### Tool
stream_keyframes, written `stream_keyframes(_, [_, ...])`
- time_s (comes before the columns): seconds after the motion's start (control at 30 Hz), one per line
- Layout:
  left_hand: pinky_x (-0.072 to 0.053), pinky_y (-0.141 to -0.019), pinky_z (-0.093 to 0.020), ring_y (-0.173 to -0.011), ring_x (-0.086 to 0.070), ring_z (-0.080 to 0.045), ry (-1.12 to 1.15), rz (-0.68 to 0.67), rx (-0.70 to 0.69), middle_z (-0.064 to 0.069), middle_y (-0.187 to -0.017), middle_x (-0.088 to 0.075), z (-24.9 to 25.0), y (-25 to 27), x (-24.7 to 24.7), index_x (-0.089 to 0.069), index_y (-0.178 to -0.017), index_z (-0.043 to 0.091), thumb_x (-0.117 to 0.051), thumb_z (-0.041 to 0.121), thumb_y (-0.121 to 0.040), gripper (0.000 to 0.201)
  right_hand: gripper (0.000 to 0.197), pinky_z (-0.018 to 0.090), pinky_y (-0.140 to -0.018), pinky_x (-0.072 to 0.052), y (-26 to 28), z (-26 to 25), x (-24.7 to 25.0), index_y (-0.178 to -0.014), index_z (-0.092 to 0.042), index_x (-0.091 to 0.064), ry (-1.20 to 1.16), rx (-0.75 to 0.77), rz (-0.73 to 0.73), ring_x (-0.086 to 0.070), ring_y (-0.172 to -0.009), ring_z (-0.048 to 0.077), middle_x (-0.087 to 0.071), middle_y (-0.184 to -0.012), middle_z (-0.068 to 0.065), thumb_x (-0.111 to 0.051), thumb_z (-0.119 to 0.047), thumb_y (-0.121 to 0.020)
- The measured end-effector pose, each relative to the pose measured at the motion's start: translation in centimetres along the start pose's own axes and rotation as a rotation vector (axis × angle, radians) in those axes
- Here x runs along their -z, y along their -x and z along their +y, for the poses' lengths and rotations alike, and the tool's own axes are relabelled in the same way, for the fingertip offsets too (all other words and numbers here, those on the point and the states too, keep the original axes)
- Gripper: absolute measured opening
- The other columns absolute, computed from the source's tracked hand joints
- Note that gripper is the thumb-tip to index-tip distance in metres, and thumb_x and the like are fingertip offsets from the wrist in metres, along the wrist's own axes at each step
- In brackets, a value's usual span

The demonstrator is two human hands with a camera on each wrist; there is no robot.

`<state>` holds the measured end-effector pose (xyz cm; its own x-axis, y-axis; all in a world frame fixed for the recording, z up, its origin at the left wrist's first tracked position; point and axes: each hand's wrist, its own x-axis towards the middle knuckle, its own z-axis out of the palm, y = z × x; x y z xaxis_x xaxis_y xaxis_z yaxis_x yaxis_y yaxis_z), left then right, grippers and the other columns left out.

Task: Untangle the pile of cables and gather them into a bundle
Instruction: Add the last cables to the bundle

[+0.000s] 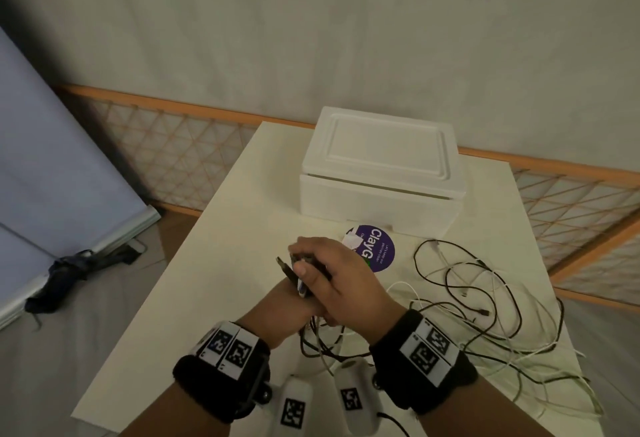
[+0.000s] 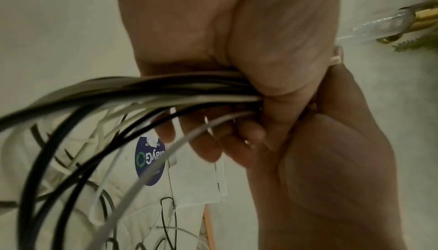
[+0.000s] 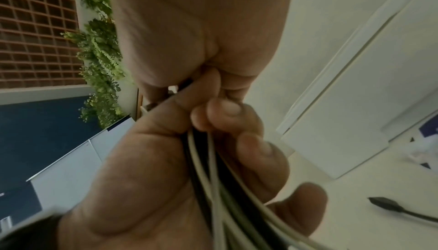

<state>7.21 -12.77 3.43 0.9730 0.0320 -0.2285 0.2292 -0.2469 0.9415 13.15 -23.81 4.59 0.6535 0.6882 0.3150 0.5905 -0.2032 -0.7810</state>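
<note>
My two hands meet over the middle of the white table (image 1: 207,280). In the head view, my right hand (image 1: 322,270) lies on top of my left hand (image 1: 291,301) and hides most of it. Both grip one bunch of black and white cables (image 2: 189,89), which runs through the left palm (image 3: 154,169). Dark connector ends (image 1: 287,268) stick out at the left of the fists. The rest of the cables (image 1: 485,298) lie in loose tangled loops on the table to the right and trail under my right wrist.
A closed white foam box (image 1: 381,173) stands at the table's far side, with a round purple sticker (image 1: 379,248) in front of it. An orange lattice fence (image 1: 173,145) runs behind the table. A dark folded umbrella (image 1: 69,270) lies on the floor at left.
</note>
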Motion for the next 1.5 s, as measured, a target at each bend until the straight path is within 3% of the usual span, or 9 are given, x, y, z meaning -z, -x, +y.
stream_keyframes(0.17, [-0.050, -0.091, -0.031, -0.093, -0.062, -0.001, -0.031, -0.017, -0.025, 0.003, -0.098, -0.065, -0.2, 0.2, -0.5, -0.064, -0.100, 0.018, -0.048, 0.045, -0.072, 0.042, 0.046, 0.014, -0.097, -0.039, 0.7, 0.6, -0.6, -0.125, -0.016, -0.055, -0.109, 0.021, 0.037, -0.051, -0.116, 0.002, -0.056, -0.124, -0.007, -0.050, -0.047, -0.092])
stream_keyframes(0.33, [-0.047, -0.100, -0.048, -0.110, -0.064, -0.018, 0.535, 0.268, 0.080, 0.006, -0.107, -0.073, -0.8, -0.2, -0.1, -0.072, -0.100, 0.042, -0.068, 0.065, -0.072, 0.037, 0.114, 0.036, -0.104, -0.044, 2.3, 1.7, -2.0, -0.149, -0.035, -0.005, -0.515, -0.358, -0.157, -0.048, -0.126, 0.005, -0.042, -0.139, -0.022, -0.084, -0.036, -0.067])
stream_keyframes(0.47, [-0.048, -0.094, -0.029, -0.113, -0.057, -0.003, 0.505, 0.275, 0.064, 0.013, -0.115, -0.067, -0.1, -0.4, -0.2, -0.073, -0.106, 0.037, -0.061, 0.051, -0.075, 0.036, 0.087, 0.022, -0.061, -0.048, 2.3, 1.2, -2.4, -0.145, -0.029, -0.024, -0.275, -0.346, -0.269, -0.057, -0.065, 0.004, -0.060, -0.082, -0.016, -0.065, 0.000, -0.074])
stream_keyframes(0.6, [-0.044, -0.097, -0.026, -0.105, -0.059, 0.004, 0.456, 0.288, 0.083, 0.018, -0.111, -0.066, -0.3, -0.4, 0.0, -0.071, -0.110, 0.036, -0.065, 0.054, -0.067, 0.046, 0.068, 0.017, -0.075, -0.050, 1.9, 0.5, -3.1, -0.142, -0.019, -0.032, -0.258, -0.331, -0.221, -0.062, -0.088, -0.004, -0.064, -0.102, -0.012, -0.063, -0.005, -0.082])
stream_keyframes(0.73, [-0.041, -0.103, -0.032, -0.122, -0.056, -0.014, 0.660, 0.177, 0.040, -0.001, -0.121, -0.068, -0.9, 0.0, 0.9, -0.067, -0.112, 0.019, -0.077, 0.032, -0.072, 0.043, 0.049, 0.004, -0.058, -0.040, 1.8, -0.3, -2.8, -0.142, -0.018, -0.034, -0.199, -0.328, -0.158, -0.056, -0.068, -0.015, -0.052, -0.081, -0.023, -0.047, -0.009, -0.095])
stream_keyframes(0.93, [-0.056, -0.083, -0.047, -0.098, -0.068, -0.035, 1.258, 0.163, -0.041, -0.020, -0.122, -0.064, -2.8, 1.4, 4.2, -0.055, -0.129, 0.014, -0.086, 0.061, -0.047, 0.099, 0.027, 0.036, -0.071, -0.042, 2.7, -0.9, -2.7, -0.102, -0.013, -0.049, 0.091, -0.327, -0.286, -0.055, -0.079, 0.020, -0.060, -0.088, 0.005, -0.048, -0.039, -0.097])
stream_keyframes(1.07, [-0.055, -0.079, -0.041, -0.094, -0.068, -0.030, 1.075, 0.211, -0.006, -0.009, -0.120, -0.066, -1.8, 1.4, 5.1, -0.069, -0.112, 0.021, -0.053, 0.054, -0.081, 0.048, 0.021, 0.032, -0.064, -0.035, 2.2, -1.4, -3.3, -0.092, -0.015, -0.042, 0.243, -0.365, -0.399, -0.048, -0.074, 0.023, -0.052, -0.083, 0.004, -0.048, -0.034, -0.095])
stream_keyframes(1.3, [-0.054, -0.062, -0.026, -0.081, -0.065, -0.012, 0.673, 0.298, -0.086, 0.000, -0.094, -0.070, -1.0, 1.7, 5.0, -0.075, -0.097, 0.022, -0.058, 0.017, -0.089, 0.019, 0.009, 0.030, -0.057, -0.047, -1.0, -3.3, -3.7, -0.079, -0.006, -0.053, 0.311, -0.438, -0.388, -0.060, -0.067, 0.028, -0.059, -0.068, 0.006, -0.053, -0.015, -0.078])
stream_keyframes(1.5, [-0.042, -0.106, -0.042, -0.120, -0.055, -0.008, 0.368, 0.285, -0.133, 0.015, -0.120, -0.064, -2.0, 1.6, 6.3, -0.070, -0.113, 0.033, -0.048, 0.028, -0.098, 0.027, 0.003, 0.026, -0.055, -0.041, -2.8, -3.5, -6.0, -0.085, -0.012, -0.055, 0.254, -0.405, -0.244, -0.057, -0.071, 0.023, -0.054, -0.070, 0.000, -0.056, -0.011, -0.082])
